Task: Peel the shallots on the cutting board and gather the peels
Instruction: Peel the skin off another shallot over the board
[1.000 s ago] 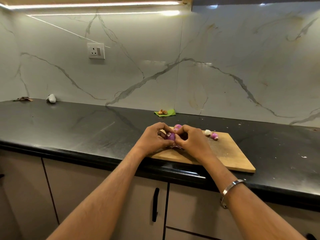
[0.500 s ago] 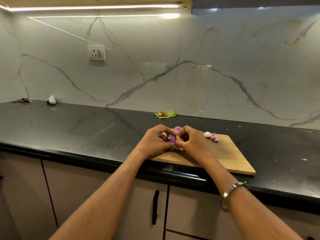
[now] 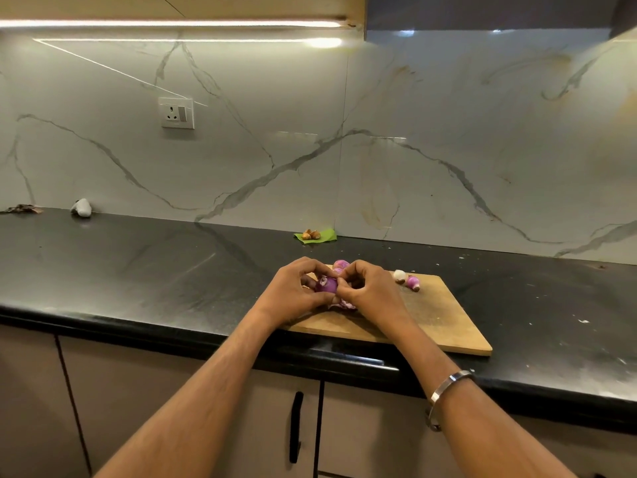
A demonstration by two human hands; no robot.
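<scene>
Shallot (image 3: 326,285), purple, is held just above the left end of the cutting board (image 3: 444,326), between my two hands. My left hand (image 3: 293,294) curls round it from the left, thumb under, fingers arched over the top. My right hand (image 3: 370,293) pinches at its right side with curled fingertips; I cannot tell whether a strip of skin is in the pinch. Loose pink peels (image 3: 343,304) lie on the board directly under my hands. A second shallot (image 3: 341,264) shows past my knuckles at the board's far edge. Two more pieces (image 3: 406,279), one whitish, one pink, lie touching each other near the far edge, right of my right hand. The board sits at the front edge of the black counter (image 3: 138,270). A green leaf with brown bits (image 3: 315,235) rests at the counter's back edge against the marble wall. A steel bangle (image 3: 444,391) is on my right wrist.
</scene>
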